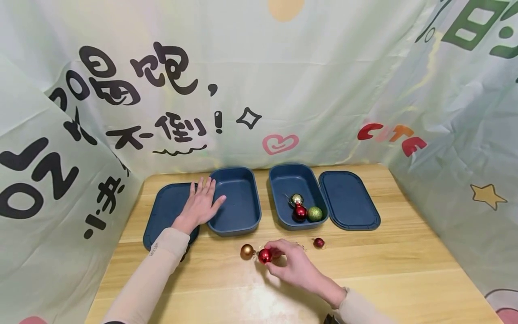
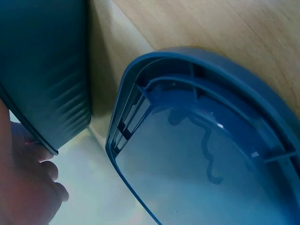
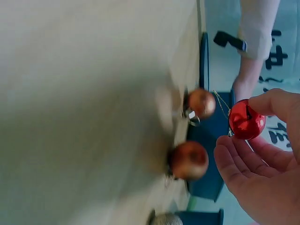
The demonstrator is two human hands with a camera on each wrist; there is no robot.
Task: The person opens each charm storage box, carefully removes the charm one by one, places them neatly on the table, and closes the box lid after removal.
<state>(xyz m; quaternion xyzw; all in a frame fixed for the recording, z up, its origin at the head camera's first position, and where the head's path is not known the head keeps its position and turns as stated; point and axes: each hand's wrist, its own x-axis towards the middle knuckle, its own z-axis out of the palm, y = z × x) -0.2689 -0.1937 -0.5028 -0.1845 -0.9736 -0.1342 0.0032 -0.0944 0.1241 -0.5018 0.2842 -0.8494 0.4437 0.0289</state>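
My right hand (image 1: 297, 266) pinches a shiny red Christmas ball (image 1: 265, 256) between thumb and fingers, just above the table. A gold string hangs off the red ball in the right wrist view. Beside it lies a copper ball (image 1: 247, 252); a second copper ball (image 3: 189, 160) shows in the right wrist view. My left hand (image 1: 199, 203) rests with spread, straight fingers at the left rim of a blue container (image 1: 236, 198). Another blue container (image 1: 292, 177) holds a gold ball (image 1: 296, 200), a dark red ball (image 1: 300, 213) and a glittery green ball (image 1: 315, 213).
A blue lid (image 1: 167, 211) lies left of the containers, partly under my left arm. A second lid (image 1: 350, 200) lies at the right. One small dark red ball (image 1: 319, 243) sits on the wooden table (image 1: 404, 270). Printed curtains (image 1: 323, 90) enclose the back and sides.
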